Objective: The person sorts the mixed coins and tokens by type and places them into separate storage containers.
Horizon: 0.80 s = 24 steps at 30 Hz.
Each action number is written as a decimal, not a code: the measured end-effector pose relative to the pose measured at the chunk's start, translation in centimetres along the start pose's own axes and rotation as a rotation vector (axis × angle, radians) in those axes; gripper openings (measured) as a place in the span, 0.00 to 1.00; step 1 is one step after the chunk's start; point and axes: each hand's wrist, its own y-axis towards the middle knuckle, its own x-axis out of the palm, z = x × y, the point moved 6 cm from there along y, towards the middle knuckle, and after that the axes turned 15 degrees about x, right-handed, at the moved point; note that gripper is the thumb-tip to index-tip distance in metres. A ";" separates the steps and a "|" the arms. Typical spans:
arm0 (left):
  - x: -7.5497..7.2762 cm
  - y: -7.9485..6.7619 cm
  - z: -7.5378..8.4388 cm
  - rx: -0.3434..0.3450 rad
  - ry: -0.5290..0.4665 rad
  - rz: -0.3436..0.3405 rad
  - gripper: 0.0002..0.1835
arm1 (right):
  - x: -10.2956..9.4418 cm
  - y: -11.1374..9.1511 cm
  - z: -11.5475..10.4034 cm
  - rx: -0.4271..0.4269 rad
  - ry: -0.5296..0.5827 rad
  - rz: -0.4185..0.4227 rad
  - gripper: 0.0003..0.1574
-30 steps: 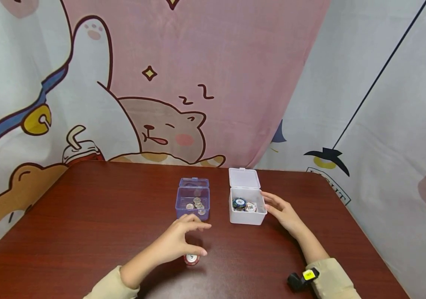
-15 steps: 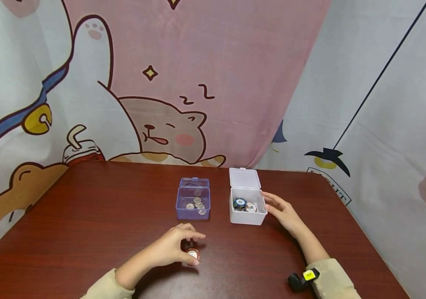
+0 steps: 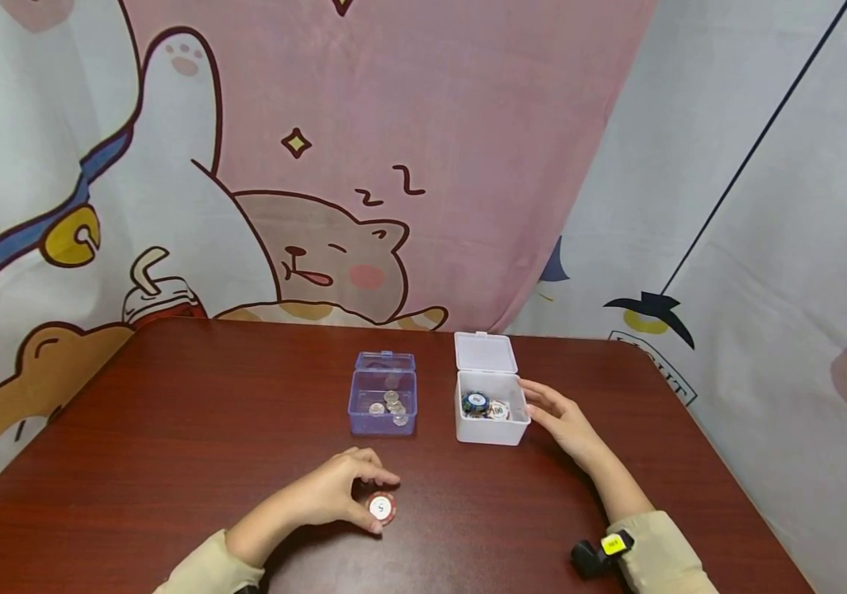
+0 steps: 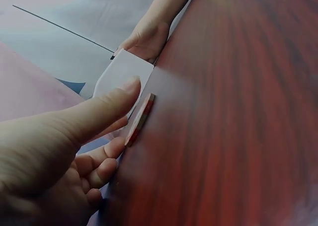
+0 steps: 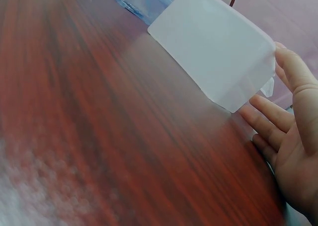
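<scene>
A red-rimmed poker chip (image 3: 381, 508) with a white centre lies flat on the table (image 3: 171, 462), marked with what looks like a 5. My left hand (image 3: 330, 492) is around it, thumb at its near edge and fingers spread on the far side. In the left wrist view the chip (image 4: 140, 120) shows edge-on beyond the thumb. My right hand (image 3: 564, 421) rests with extended fingers against the right wall of an open white box (image 3: 493, 432). Blue and white poker chips (image 3: 476, 403) lie inside that box.
A translucent blue box (image 3: 383, 424), lid tipped back, stands left of the white one and holds several silver coins (image 3: 393, 404). Behind the table hangs a printed cartoon curtain (image 3: 482, 165). A black wrist device (image 3: 601, 554) sits at the right sleeve.
My left hand has come back from in front of the blue box, nearer to me and slightly left, and now frames the chip. The right hand stays at the white box.
</scene>
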 end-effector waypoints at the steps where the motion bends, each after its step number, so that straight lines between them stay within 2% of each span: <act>1: 0.0 0.0 0.0 0.005 -0.001 -0.004 0.31 | 0.0 0.0 0.0 0.000 0.001 -0.001 0.27; 11: -0.1 -0.2 -0.1 0.069 0.052 -0.067 0.30 | 0.0 0.0 -0.3 -0.001 -0.014 0.005 0.27; 24: -0.1 0.1 0.1 0.044 0.045 -0.068 0.23 | 0.1 0.1 0.1 -0.026 0.028 -0.008 0.27</act>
